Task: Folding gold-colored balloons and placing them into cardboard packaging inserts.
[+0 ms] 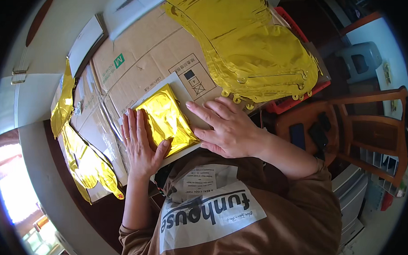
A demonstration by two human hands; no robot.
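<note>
A folded gold foil sheet [164,119], shaped into a rough rectangle, lies on a pale grey board [166,86] in front of me. My left hand [141,145] rests flat along its left edge, fingers stretched out and the thumb over its near corner. On the other side, my right hand [226,126] has its fingers extended and spread, pointing left over the board beside the foil's right edge. Neither hand grips anything. Farther right lies a pile of flat gold foil balloons [250,49] with small tabs along the near edge.
Flattened cardboard [143,53] covers the work surface. Another gold foil piece [81,152] drapes along its left edge. A white box [85,44] stands at the far left. A red crate [295,25] shows under the pile. On the right, a wooden chair [369,101] carries dark objects.
</note>
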